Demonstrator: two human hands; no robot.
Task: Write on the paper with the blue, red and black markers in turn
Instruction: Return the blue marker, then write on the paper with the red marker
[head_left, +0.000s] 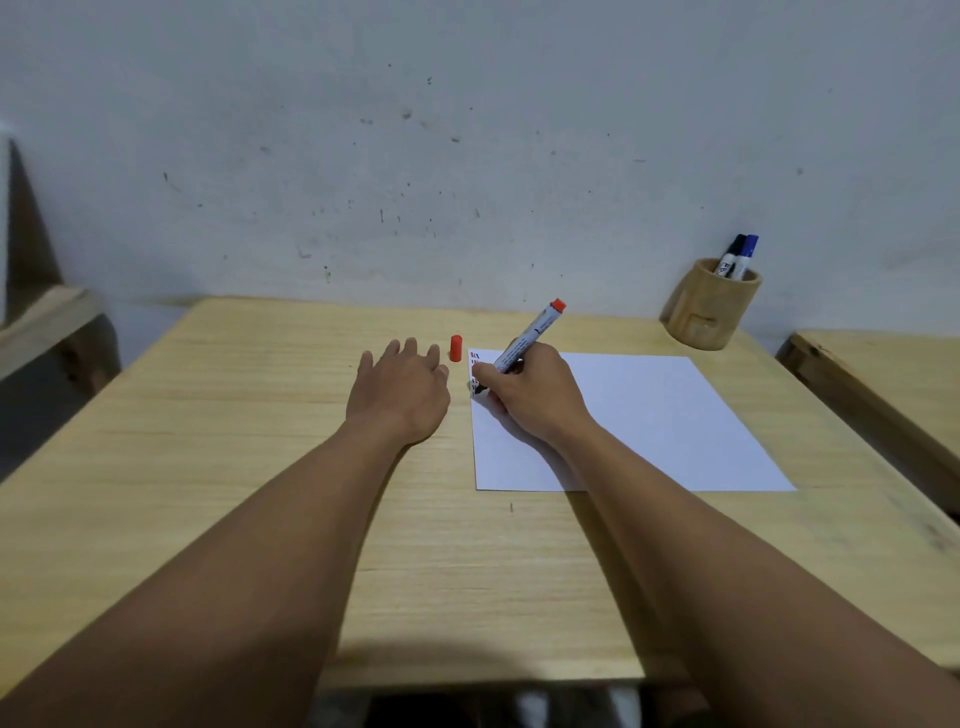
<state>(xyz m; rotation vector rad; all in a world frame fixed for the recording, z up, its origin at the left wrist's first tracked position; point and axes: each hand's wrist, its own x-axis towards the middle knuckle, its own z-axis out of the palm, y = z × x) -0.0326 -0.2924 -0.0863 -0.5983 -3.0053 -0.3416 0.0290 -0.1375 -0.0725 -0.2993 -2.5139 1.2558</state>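
Note:
A white sheet of paper (649, 426) lies on the wooden table (260, 467). My right hand (530, 395) grips the red marker (530, 338), its tip down at the paper's upper left corner, where small red and dark marks show. The marker's red cap (455, 347) stands upright on the table just left of the paper. Palm down, my left hand (400, 389) rests flat on the table beside the cap, fingers spread, holding nothing. The blue marker (747, 254) and black marker (728, 255) stand capped in a wooden cup (709, 306) at the back right.
A marked grey wall rises right behind the table. A second wooden table (883, 374) stands at the right, separated by a gap. A wooden shelf or bench (47, 317) sits at the far left.

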